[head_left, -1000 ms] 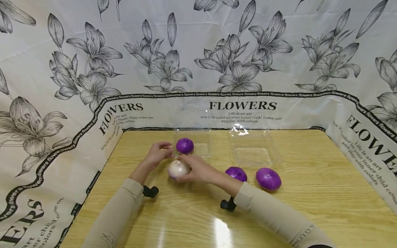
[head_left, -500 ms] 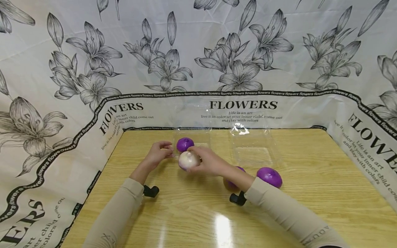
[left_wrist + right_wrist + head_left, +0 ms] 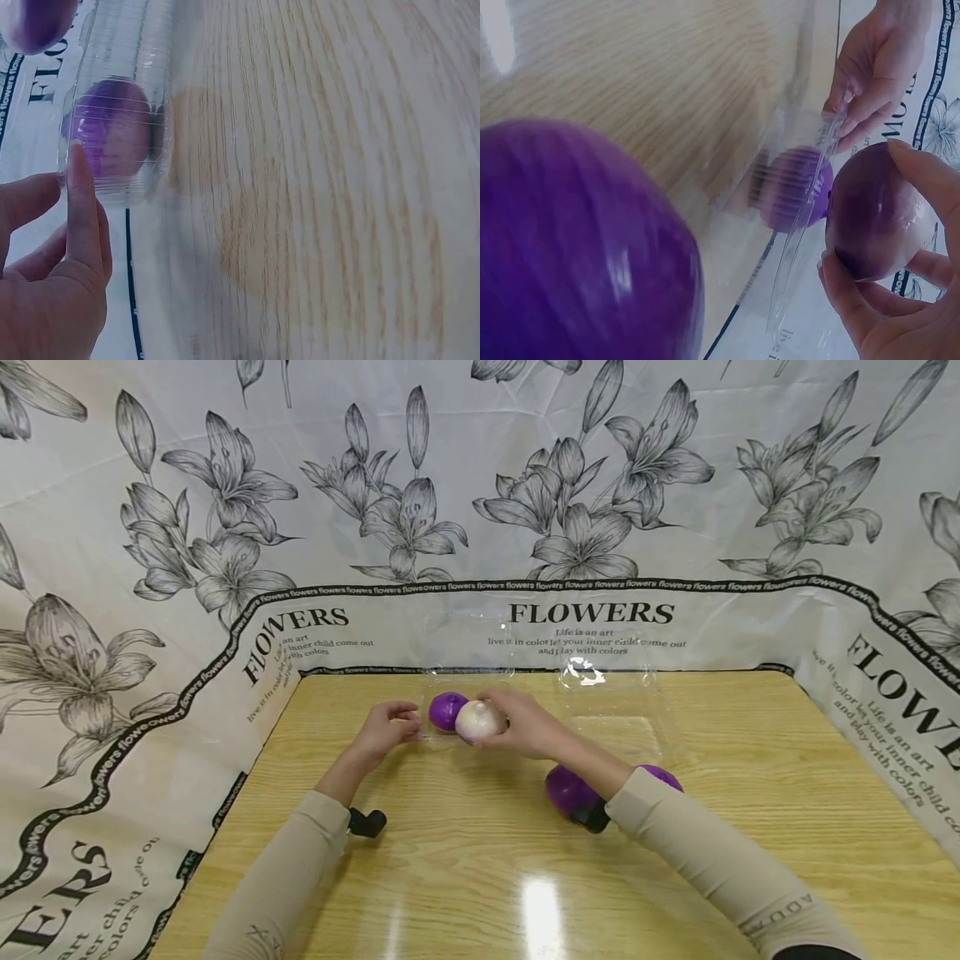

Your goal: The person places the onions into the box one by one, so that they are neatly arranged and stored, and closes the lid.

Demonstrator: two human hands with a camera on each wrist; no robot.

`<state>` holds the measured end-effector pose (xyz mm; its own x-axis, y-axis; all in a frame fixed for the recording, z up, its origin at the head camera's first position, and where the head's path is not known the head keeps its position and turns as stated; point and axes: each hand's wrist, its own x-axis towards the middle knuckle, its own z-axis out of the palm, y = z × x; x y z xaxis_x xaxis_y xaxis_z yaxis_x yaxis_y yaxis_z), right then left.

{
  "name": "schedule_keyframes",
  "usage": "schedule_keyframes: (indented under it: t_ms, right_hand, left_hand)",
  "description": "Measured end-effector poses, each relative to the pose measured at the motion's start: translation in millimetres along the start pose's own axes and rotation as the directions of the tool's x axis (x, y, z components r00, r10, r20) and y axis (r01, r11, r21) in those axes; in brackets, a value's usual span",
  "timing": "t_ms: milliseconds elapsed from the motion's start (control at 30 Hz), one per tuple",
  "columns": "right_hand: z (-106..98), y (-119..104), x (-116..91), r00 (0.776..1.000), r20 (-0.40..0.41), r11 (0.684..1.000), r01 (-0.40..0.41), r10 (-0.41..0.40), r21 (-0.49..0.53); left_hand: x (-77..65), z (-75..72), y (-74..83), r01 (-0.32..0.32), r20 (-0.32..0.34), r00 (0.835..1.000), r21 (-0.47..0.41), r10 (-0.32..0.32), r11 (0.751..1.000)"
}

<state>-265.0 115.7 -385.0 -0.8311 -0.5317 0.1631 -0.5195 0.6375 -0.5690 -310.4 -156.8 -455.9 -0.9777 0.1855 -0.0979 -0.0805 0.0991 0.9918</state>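
My right hand (image 3: 521, 724) grips an onion (image 3: 480, 721), pale on top and purple below, just above the left clear plastic container (image 3: 120, 191). A glossy purple onion (image 3: 444, 711) sits inside that container at its left side, and the held one overlaps it in the head view. With thumb and fingers, my left hand (image 3: 381, 732) pinches the container's near left rim; the right wrist view shows this grip from the other side. Two more purple onions, one nearer the middle (image 3: 567, 787) and one partly behind the right sleeve (image 3: 662, 774), lie on the table.
A second clear container (image 3: 618, 739) stands open to the right, its lid raised at the back. The left container's lid (image 3: 471, 647) also stands up against the flowered cloth (image 3: 420, 543). Black camera mounts (image 3: 367, 822) stick out from the wrists over the wooden table (image 3: 450, 877).
My right hand has carried the pale onion up and to the right, from in front of the left container to over it. The left hand has stayed at the rim.
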Motion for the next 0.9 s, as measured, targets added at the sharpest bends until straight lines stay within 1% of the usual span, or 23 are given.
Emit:
schedule_keyframes:
  t_ms: [133,267,467,900]
  right_hand:
    - [-3,7,3,0.999,0.005,0.999,-0.034,0.034,-0.015]
    - [-5,13,6,0.998,0.018,0.997,-0.066,0.067,-0.039]
    - [-8,20,12,0.995,0.015,0.993,-0.101,0.102,-0.067]
    - [-4,35,27,0.995,0.003,0.983,-0.097,0.099,-0.158]
  left_hand:
    - [-0.6,-0.6,0.6,0.000,0.010,1.000,-0.007,0.000,1.000]
    - [-1.6,-1.0,1.4,0.007,0.005,1.000,-0.004,-0.007,1.000]
    - [-1.5,0.2,2.7,0.007,-0.002,1.000,-0.009,-0.007,1.000]
    - [-1.2,1.0,2.5,0.010,-0.009,1.000,-0.001,-0.010,1.000]
